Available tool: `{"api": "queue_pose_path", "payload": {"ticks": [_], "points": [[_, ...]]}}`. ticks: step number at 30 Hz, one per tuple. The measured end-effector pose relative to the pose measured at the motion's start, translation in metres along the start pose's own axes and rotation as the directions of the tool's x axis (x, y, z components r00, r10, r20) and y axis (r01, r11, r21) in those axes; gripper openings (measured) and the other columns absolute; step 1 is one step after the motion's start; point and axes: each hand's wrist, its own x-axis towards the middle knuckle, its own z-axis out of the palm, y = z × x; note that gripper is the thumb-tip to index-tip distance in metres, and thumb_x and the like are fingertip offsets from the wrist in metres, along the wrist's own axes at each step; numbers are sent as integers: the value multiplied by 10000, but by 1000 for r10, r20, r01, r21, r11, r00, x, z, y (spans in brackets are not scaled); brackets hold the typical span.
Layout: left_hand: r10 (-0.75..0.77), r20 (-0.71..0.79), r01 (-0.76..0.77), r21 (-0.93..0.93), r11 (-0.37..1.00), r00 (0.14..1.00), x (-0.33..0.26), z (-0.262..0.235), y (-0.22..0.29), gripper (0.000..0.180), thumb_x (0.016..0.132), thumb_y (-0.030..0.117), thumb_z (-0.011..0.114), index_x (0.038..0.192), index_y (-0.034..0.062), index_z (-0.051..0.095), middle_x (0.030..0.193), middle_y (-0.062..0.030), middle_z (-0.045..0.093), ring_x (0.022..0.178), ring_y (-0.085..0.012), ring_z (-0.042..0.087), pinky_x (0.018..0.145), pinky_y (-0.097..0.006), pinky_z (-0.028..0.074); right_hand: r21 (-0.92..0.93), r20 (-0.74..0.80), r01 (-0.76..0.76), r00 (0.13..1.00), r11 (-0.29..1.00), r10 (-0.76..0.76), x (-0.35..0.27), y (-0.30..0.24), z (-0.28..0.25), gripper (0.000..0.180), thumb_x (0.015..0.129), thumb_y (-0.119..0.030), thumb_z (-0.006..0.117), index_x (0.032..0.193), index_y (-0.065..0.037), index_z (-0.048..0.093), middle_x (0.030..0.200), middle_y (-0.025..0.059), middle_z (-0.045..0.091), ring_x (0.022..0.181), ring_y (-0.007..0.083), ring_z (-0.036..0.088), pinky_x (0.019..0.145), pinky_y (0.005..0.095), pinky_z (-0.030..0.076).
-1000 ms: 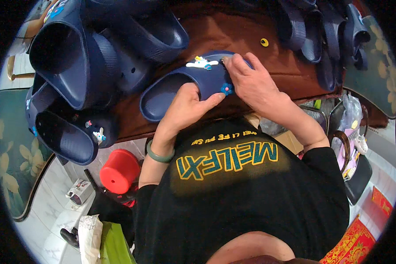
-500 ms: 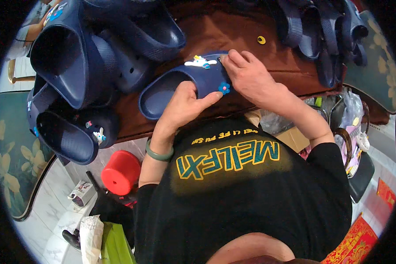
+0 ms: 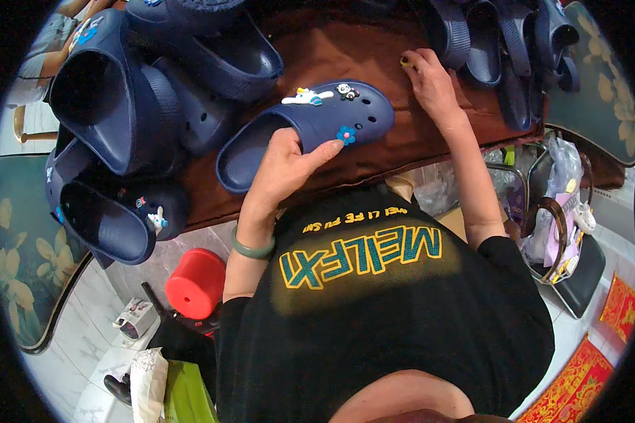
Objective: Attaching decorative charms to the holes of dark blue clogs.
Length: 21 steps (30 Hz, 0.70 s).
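Observation:
A navy foam clog point(image 3: 320, 116) lies tilted on the brown cloth in front of me. My left hand point(image 3: 286, 166) grips its near side, thumb beside a blue flower charm point(image 3: 346, 135). Farther up the clog sit a white figure charm point(image 3: 307, 96) with blue and yellow parts and a black-and-white panda charm point(image 3: 346, 92). Several holes toward the toe hold nothing. Beyond the toe, at the right, the fingers of my right hand point(image 3: 430, 81) are closed on a small yellow and black charm point(image 3: 406, 63), partly hidden by the fingertips.
Navy clogs point(image 3: 95, 106) are heaped at the left, some with charms; more clogs point(image 3: 483, 53) stand at the far right. The brown cloth point(image 3: 331, 42) covers the work surface. Below are a red stool point(image 3: 196, 283) and a bag-filled basket point(image 3: 561, 233). Another person's arm point(image 3: 56, 60) shows at the upper left.
My right hand has left the clog's toe, moved up and right, and closed on the yellow charm. The panda charm is now uncovered. My left hand still holds the clog.

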Motion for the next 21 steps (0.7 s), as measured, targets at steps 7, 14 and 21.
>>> {"api": "queue_pose_path", "payload": {"ticks": [7, 14, 21], "points": [[18, -2, -18, 16, 1000, 1000, -1, 0, 0, 295, 847, 154, 716, 1087, -7, 660, 1033, -27, 665, 949, -117, 596, 875, -277, 461, 326, -30, -3, 999, 945, 13, -17, -36, -22, 204, 925, -61, 553, 1118, -28, 608, 1049, 117, 596, 964, 270, 613, 816, 332, 488], [-9, -3, 9, 31, 999, 1000, -1, -1, 1, 310, 849, 157, 714, 1109, 0, 656, 1054, -29, 663, 964, -119, 598, 884, -280, 462, 626, 163, -63, 985, 777, -51, -42, -90, -51, 174, 899, -52, 570, 1062, -36, 628, 937, 97, 597, 924, 245, 574, 822, 312, 454], [-3, -2, 3, -24, 1000, 1000, -1, 1, 5, 310, 843, 143, 693, 1092, -34, 644, 1005, -47, 671, 911, -114, 589, 831, -273, 471, 569, 240, -135, 971, 811, -7, -36, -95, -50, 149, 856, -55, 648, 1002, -26, 642, 1018, 67, 595, 960, 194, 558, 867, 294, 440]]}}
